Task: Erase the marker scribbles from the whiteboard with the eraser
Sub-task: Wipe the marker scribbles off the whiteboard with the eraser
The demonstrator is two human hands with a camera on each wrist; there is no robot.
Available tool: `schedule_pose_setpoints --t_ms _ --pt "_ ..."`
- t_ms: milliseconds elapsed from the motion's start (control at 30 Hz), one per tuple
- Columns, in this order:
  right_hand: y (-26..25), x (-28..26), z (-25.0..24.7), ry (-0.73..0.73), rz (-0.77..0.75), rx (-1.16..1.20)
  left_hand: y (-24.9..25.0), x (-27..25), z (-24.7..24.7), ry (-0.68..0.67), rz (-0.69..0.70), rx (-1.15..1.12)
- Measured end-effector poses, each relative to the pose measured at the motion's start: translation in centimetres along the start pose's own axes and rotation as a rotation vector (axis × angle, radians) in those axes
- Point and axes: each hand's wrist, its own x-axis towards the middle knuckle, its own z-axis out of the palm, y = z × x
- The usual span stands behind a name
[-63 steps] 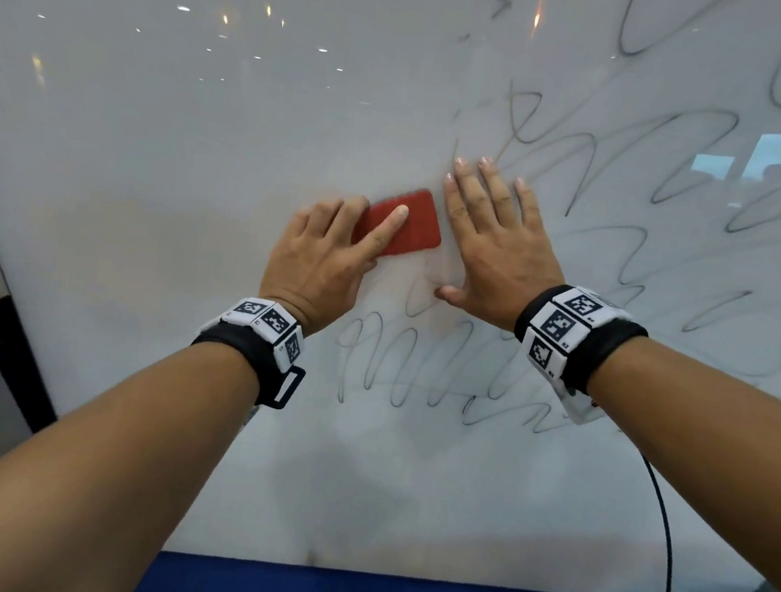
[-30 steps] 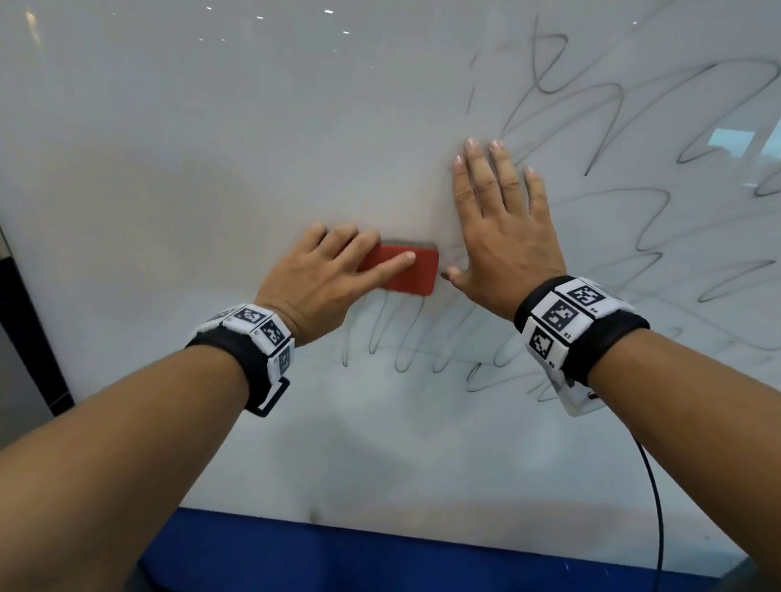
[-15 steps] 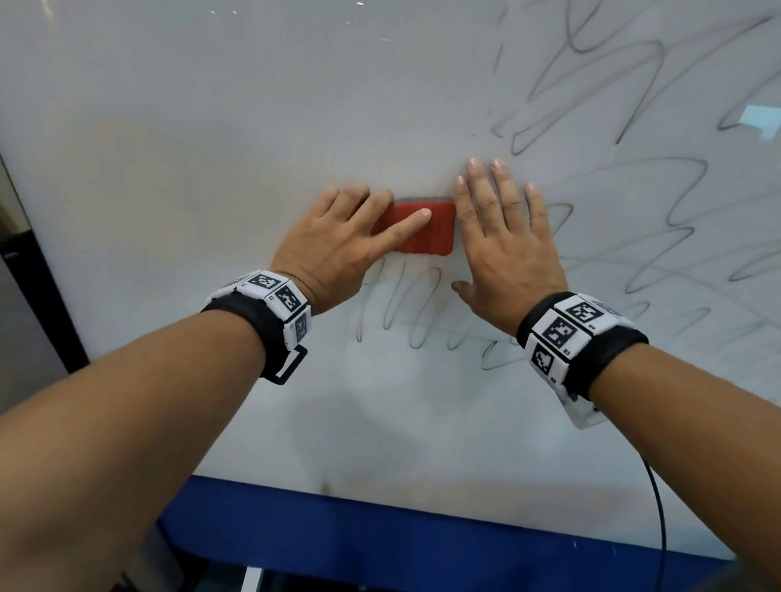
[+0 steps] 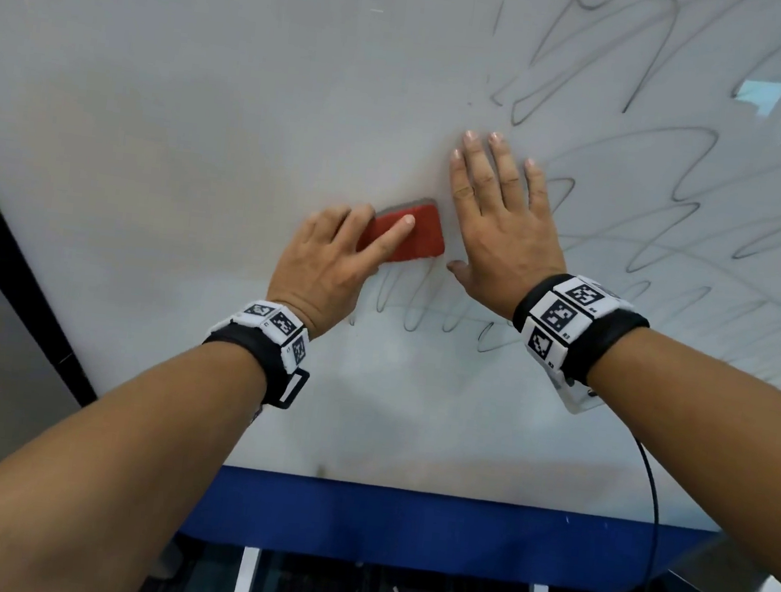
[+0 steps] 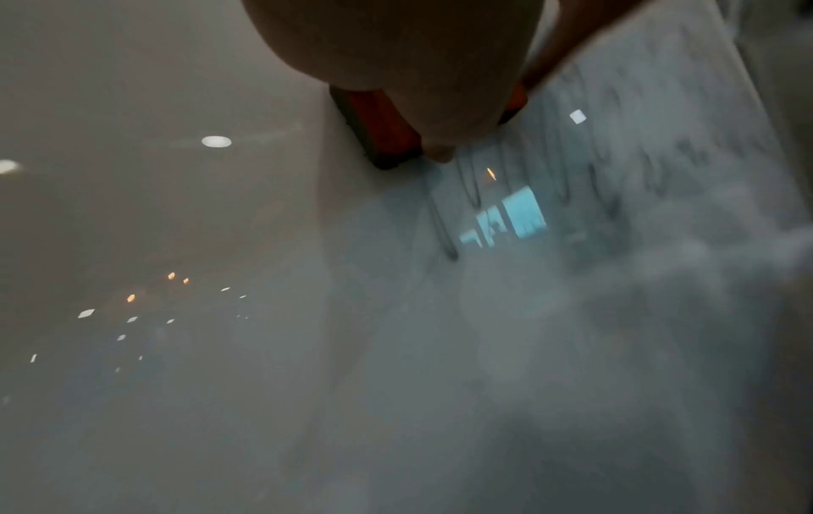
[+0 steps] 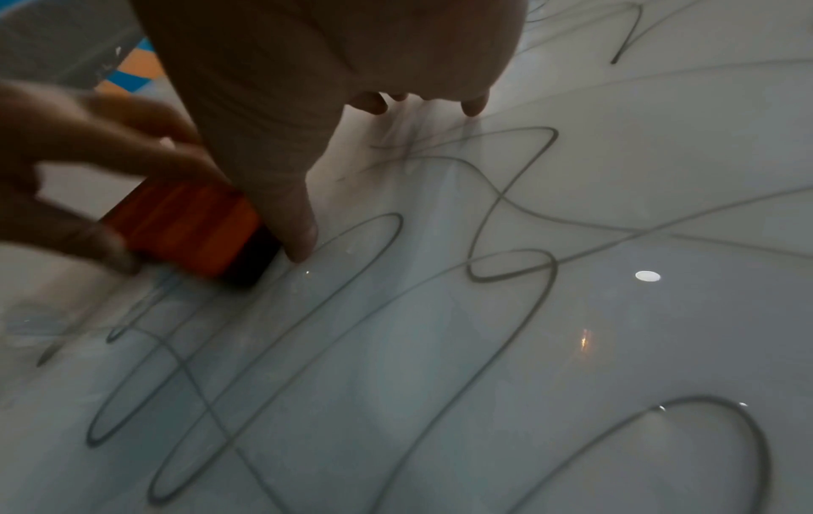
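A red eraser [image 4: 421,241] with a grey felt edge lies tilted against the whiteboard [image 4: 179,129]. My left hand [image 4: 329,260] grips it, index finger stretched across its back, thumb underneath. The left wrist view shows the eraser [image 5: 378,128] under my palm. My right hand [image 4: 501,230] lies flat and open on the board just right of the eraser, its thumb beside the eraser [image 6: 189,226]. Dark marker scribbles [image 4: 655,188] cover the board's right part. A low zigzag scribble [image 4: 425,309] runs just below the eraser. The board left of my hands is wiped.
A blue band [image 4: 403,519] runs along the board's bottom edge. A black cable [image 4: 652,492] hangs from my right wrist across the lower board. A dark frame edge [image 4: 27,296] bounds the board on the left.
The eraser has gone down the board from the upper scribbles to just above the low zigzag and now sits slanted. My right hand has stayed flat beside it. The view has dipped.
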Motion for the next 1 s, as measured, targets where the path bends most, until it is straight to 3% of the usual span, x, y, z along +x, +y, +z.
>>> schedule_pose_setpoints --t_ms 167,400,567,667,867,1000 --pt "0.1 0.0 0.1 0.012 -0.008 -0.017 -0.9 -1.8 0.6 -0.1 0.302 -0.006" --pt "0.0 0.0 0.0 -0.001 -0.007 0.003 -1.0 0.3 -0.1 -0.002 0.123 0.068" --pt "-0.2 0.0 -0.1 0.001 -0.002 0.001 -0.3 -1.8 0.2 -0.119 0.286 0.012" --pt "-0.5 -0.2 0.0 -0.006 -0.006 0.001 -1.2 -0.8 -0.2 -0.123 0.365 0.018" --pt "-2.4 -2.1 1.6 -0.036 -0.073 0.009 -0.2 -1.4 0.0 -0.142 0.201 -0.009" --pt "-2.6 -2.6 1.9 -0.061 -0.088 -0.014 -0.6 -1.9 -0.1 -0.196 0.28 -0.044"
